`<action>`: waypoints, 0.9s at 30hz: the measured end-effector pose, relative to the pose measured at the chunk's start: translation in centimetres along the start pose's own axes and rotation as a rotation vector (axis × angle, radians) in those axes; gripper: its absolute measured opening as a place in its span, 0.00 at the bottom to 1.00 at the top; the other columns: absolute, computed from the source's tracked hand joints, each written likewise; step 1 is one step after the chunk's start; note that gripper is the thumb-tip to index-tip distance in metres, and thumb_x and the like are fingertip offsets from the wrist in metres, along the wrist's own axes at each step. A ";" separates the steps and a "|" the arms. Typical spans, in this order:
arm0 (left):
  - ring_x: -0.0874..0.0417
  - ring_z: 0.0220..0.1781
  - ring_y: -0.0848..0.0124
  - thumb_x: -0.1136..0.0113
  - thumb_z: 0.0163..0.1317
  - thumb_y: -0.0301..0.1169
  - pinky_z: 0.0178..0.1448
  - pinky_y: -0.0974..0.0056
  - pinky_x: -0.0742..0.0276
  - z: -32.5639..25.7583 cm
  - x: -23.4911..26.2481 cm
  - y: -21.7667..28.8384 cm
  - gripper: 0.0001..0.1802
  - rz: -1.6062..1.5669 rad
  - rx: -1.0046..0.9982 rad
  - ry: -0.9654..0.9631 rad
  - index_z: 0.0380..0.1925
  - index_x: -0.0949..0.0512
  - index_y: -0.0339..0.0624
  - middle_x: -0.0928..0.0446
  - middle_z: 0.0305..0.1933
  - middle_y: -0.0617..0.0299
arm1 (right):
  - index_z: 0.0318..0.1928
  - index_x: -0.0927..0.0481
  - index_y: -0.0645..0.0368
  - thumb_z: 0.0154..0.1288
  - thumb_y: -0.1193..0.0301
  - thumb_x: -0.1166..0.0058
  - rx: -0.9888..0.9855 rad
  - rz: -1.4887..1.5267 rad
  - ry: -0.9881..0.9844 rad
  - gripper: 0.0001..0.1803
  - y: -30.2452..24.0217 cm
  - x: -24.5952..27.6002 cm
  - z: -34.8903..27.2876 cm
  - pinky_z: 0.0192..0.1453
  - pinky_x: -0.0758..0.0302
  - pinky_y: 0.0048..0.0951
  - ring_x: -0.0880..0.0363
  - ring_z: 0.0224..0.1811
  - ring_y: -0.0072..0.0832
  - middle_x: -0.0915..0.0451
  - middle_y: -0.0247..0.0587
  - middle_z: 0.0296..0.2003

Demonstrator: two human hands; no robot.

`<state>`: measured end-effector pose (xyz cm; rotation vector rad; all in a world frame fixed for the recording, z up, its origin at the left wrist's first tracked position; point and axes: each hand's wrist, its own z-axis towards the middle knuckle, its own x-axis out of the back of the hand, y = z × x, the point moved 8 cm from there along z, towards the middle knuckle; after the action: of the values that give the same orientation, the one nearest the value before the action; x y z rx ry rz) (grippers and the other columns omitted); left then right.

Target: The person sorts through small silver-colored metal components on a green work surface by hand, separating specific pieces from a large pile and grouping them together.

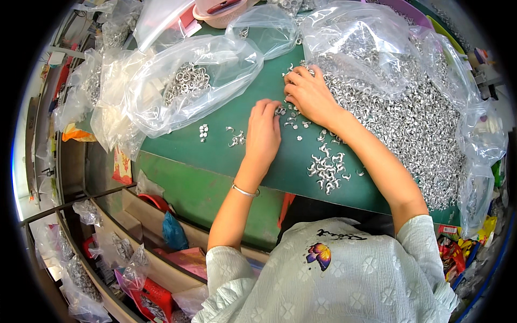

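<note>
My left hand (264, 128) is closed over the green table, its fingertips and thumb drawn together at a small silver metal piece (280, 110). To its right, my right hand (312, 94) bends its fingers down at the edge of a large heap of small curved metal pieces (398, 134). Whatever lies under those right fingers is hidden. Several loose metal pieces (294, 119) are scattered between the hands. A small group of curved pieces (237, 139) sits left of my left wrist, and a bigger group (328, 169) lies below my right forearm.
Metal rings (188, 82) fill part of an open clear plastic bag (145, 116) at the left. Small pieces stand in a cluster (203, 132) near it. Clear plastic sheeting (355, 32) covers the heap's far side. A pink basin (221, 16) stands at the back; drawers (134, 226) lie lower left.
</note>
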<state>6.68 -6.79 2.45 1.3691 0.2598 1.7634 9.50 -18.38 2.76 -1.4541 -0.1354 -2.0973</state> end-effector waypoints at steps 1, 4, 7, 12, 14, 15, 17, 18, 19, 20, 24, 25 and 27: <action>0.24 0.49 0.54 0.43 0.56 0.16 0.55 0.57 0.29 -0.3 0.9 0.3 0.18 -0.008 0.007 0.062 0.48 0.26 0.36 0.25 0.45 0.50 | 0.33 0.18 0.54 0.55 0.70 0.39 0.013 0.012 0.007 0.05 0.1 0.5 -0.1 0.60 0.39 0.45 0.30 0.53 0.34 0.24 0.33 0.41; 0.26 0.52 0.51 0.47 0.59 0.17 0.58 0.55 0.30 -1.4 1.9 0.2 0.16 -0.053 0.120 0.025 0.49 0.26 0.34 0.27 0.49 0.48 | 0.32 0.17 0.53 0.54 0.69 0.38 -0.034 0.138 0.085 0.05 -0.9 2.0 -0.8 0.55 0.37 0.41 0.29 0.48 0.34 0.24 0.33 0.36; 0.22 0.49 0.54 0.49 0.61 0.15 0.54 0.58 0.27 -2.5 3.3 0.1 0.15 -0.001 0.128 0.156 0.48 0.26 0.35 0.24 0.48 0.49 | 0.31 0.18 0.51 0.53 0.65 0.37 0.105 0.176 -0.102 0.06 -5.6 0.4 -2.5 0.49 0.37 0.37 0.29 0.44 0.32 0.25 0.32 0.31; 0.24 0.52 0.54 0.45 0.61 0.18 0.56 0.57 0.30 -4.5 4.1 0.0 0.15 0.054 0.125 0.192 0.49 0.25 0.36 0.25 0.49 0.50 | 0.29 0.18 0.53 0.52 0.66 0.36 0.100 0.299 -0.073 0.06 -7.2 -0.6 -2.8 0.50 0.37 0.37 0.29 0.44 0.32 0.25 0.32 0.32; 0.25 0.53 0.56 0.42 0.59 0.20 0.56 0.58 0.32 -5.5 3.5 0.9 0.16 0.129 0.120 0.066 0.49 0.25 0.37 0.26 0.51 0.52 | 0.30 0.18 0.53 0.53 0.67 0.36 -0.097 0.201 0.055 0.06 -3.5 1.8 -2.2 0.51 0.37 0.37 0.29 0.45 0.32 0.25 0.32 0.33; 0.26 0.54 0.57 0.41 0.59 0.21 0.57 0.58 0.34 -5.7 3.0 1.4 0.17 0.164 0.116 0.003 0.49 0.25 0.37 0.26 0.51 0.53 | 0.30 0.19 0.54 0.53 0.67 0.36 -0.195 0.148 0.119 0.06 -1.6 2.9 -2.2 0.51 0.37 0.37 0.29 0.45 0.32 0.25 0.32 0.34; 0.27 0.53 0.59 0.38 0.57 0.23 0.56 0.59 0.36 -5.7 2.2 1.4 0.19 0.206 0.119 -0.028 0.50 0.25 0.37 0.27 0.50 0.55 | 0.32 0.19 0.54 0.54 0.69 0.37 -0.161 -0.009 0.023 0.06 -0.6 2.4 -2.3 0.52 0.37 0.38 0.29 0.45 0.33 0.25 0.33 0.34; 0.27 0.53 0.58 0.39 0.57 0.24 0.55 0.58 0.35 -5.5 1.9 1.3 0.18 0.244 0.111 -0.030 0.50 0.25 0.36 0.27 0.50 0.54 | 0.32 0.19 0.55 0.54 0.70 0.38 -0.146 -0.088 -0.024 0.05 -0.5 2.0 -2.4 0.52 0.37 0.38 0.29 0.44 0.33 0.24 0.33 0.34; 0.27 0.52 0.57 0.39 0.58 0.24 0.55 0.58 0.35 -5.2 1.7 1.2 0.18 0.282 0.102 -0.031 0.50 0.25 0.35 0.27 0.49 0.54 | 0.33 0.18 0.55 0.54 0.70 0.38 -0.136 -0.091 -0.012 0.05 -0.5 2.0 -2.4 0.53 0.37 0.38 0.29 0.45 0.34 0.24 0.33 0.34; 0.26 0.51 0.57 0.39 0.57 0.23 0.54 0.57 0.33 -5.1 1.6 1.0 0.17 0.234 0.098 -0.031 0.48 0.25 0.35 0.27 0.48 0.53 | 0.33 0.18 0.55 0.54 0.71 0.38 -0.123 -0.091 -0.002 0.06 -0.6 1.9 -2.4 0.53 0.38 0.39 0.29 0.45 0.34 0.23 0.33 0.34; 0.25 0.47 0.55 0.41 0.56 0.18 0.52 0.56 0.29 -5.6 0.9 1.2 0.13 0.041 0.092 -0.040 0.43 0.24 0.34 0.27 0.45 0.52 | 0.33 0.18 0.56 0.54 0.72 0.38 -0.135 0.043 0.112 0.05 0.0 4.4 -3.0 0.53 0.37 0.37 0.28 0.44 0.34 0.22 0.34 0.32; 0.25 0.46 0.54 0.41 0.56 0.18 0.51 0.56 0.28 -5.9 0.8 1.6 0.12 -0.008 0.094 -0.044 0.42 0.24 0.33 0.27 0.45 0.51 | 0.33 0.18 0.56 0.54 0.72 0.38 -0.143 0.148 0.042 0.06 0.1 4.0 -3.6 0.53 0.37 0.37 0.27 0.44 0.34 0.22 0.35 0.32; 0.25 0.46 0.54 0.42 0.56 0.17 0.51 0.57 0.28 -6.3 0.5 2.9 0.13 -0.021 0.075 -0.069 0.43 0.24 0.34 0.27 0.45 0.52 | 0.34 0.18 0.56 0.54 0.73 0.39 -0.166 0.349 -0.090 0.06 -0.3 3.9 -5.3 0.53 0.36 0.35 0.27 0.44 0.34 0.22 0.36 0.31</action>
<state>-0.18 -6.10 2.21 1.4727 0.3038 1.7008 4.02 -21.79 4.09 -1.5426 0.2477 -1.7938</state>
